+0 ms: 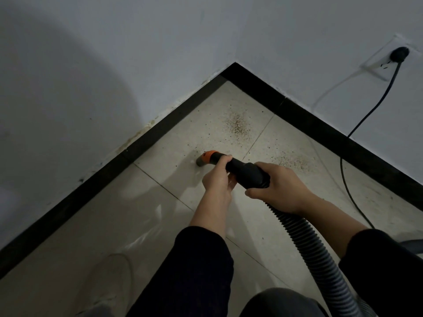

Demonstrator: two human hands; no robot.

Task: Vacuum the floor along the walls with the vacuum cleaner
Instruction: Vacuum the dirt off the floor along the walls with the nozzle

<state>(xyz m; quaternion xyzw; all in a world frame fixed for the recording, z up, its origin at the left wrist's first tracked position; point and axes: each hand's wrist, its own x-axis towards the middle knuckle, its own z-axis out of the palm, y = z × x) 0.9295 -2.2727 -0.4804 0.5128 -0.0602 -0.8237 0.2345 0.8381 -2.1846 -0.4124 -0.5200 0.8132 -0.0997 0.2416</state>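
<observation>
Fig.: corner pass. Left hand (217, 177) grips the black wand (242, 168) just behind the orange-collared nozzle (204, 159), prob. to steer. Right hand (277, 191) wraps the cuff where the ribbed hose (306, 239) joins, likely taking the weight. Nozzle sits low over the tile floor (114, 225), with the black baseboard (160, 131) near at its 10 o'clock. Grit patch (237, 125) lies at its 1 o'clock and a 2nd patch (290, 161) at 3, both not yet cleared. Nozzle mouth faces away, so floor contact is unconfirmed. Vacuum body is out of frame. Power cord (357, 138) runs to the plug (399, 53) at frame 2 o'clock.
</observation>
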